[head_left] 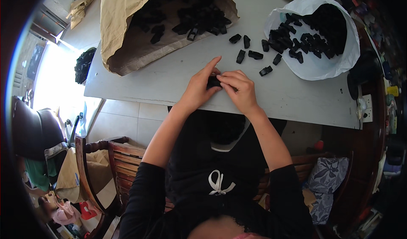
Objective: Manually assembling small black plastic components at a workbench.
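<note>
Both my hands meet over the near edge of a grey table (169, 84). A small black plastic piece (213, 81) is between them, partly covered by fingers; its exact kind is unclear. My left hand (198, 87) grips the piece from the left, index finger pointing up and away. From the right, my right hand (241, 90) pinches at it with thumb and fingertips. Beyond my right hand, several loose black plastic pieces (255, 55) lie scattered, short and blocky. They spread out from the mouth of a white plastic bag (311, 69) holding many more.
A large brown paper bag (116, 20) lies on its side at the far left of the table, mouth toward me, with many black pieces (199, 18) inside. Wooden chair slats (125, 156) show behind my left arm. A wall socket (367, 107) is at the right.
</note>
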Demonstrator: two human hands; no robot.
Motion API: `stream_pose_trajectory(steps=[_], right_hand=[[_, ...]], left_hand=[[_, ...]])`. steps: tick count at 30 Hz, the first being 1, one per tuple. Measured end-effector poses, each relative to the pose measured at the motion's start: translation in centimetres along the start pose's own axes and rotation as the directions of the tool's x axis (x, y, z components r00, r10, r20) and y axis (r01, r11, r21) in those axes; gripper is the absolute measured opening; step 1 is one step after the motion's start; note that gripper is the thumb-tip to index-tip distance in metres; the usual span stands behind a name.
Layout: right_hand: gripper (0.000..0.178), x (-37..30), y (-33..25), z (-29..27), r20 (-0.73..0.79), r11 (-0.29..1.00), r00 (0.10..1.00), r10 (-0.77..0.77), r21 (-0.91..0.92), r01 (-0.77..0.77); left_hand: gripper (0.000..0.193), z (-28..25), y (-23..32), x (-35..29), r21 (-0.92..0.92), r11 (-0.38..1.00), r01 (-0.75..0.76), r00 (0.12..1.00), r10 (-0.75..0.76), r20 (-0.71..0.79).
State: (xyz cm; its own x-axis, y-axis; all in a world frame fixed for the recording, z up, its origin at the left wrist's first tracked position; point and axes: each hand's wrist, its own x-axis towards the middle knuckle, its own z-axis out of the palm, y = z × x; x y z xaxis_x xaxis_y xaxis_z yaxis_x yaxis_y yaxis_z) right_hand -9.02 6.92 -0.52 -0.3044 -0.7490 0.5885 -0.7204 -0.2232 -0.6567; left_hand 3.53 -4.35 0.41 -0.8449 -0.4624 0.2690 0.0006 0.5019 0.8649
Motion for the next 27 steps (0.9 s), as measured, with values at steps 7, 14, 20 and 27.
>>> stream_pose_trajectory(steps=[7,14,20,27], right_hand=[[0.026,0.1,-0.2,0.1,0.083,0.951,0.979,-0.188,-0.235,0.202],[0.038,-0.9,-0.7,-0.2,0.118,0.947,0.986,-0.117,-0.284,0.146],[0.039,-6.5,-3.2,-1.5,0.148,0.981,0.988,-0.045,-0.179,0.071],[0.038,-5.5,-2.1,-7.9,-0.049,0.945,0.993,0.104,-0.308,-0.114]], left_hand=[[0.084,-0.5,-0.2,0.3,0.019,0.999,0.031,0.999,-0.031,0.017],[0.061,-3.9,-2.9,11.0,0.407,0.896,-0.178,0.919,0.3,-0.257],[0.065,-0.5,-4.6,18.6,0.788,0.606,0.114,0.97,0.103,-0.219],[0.052,-2.0,-4.3,15.1,0.843,0.535,-0.059,0.998,0.003,0.068]])
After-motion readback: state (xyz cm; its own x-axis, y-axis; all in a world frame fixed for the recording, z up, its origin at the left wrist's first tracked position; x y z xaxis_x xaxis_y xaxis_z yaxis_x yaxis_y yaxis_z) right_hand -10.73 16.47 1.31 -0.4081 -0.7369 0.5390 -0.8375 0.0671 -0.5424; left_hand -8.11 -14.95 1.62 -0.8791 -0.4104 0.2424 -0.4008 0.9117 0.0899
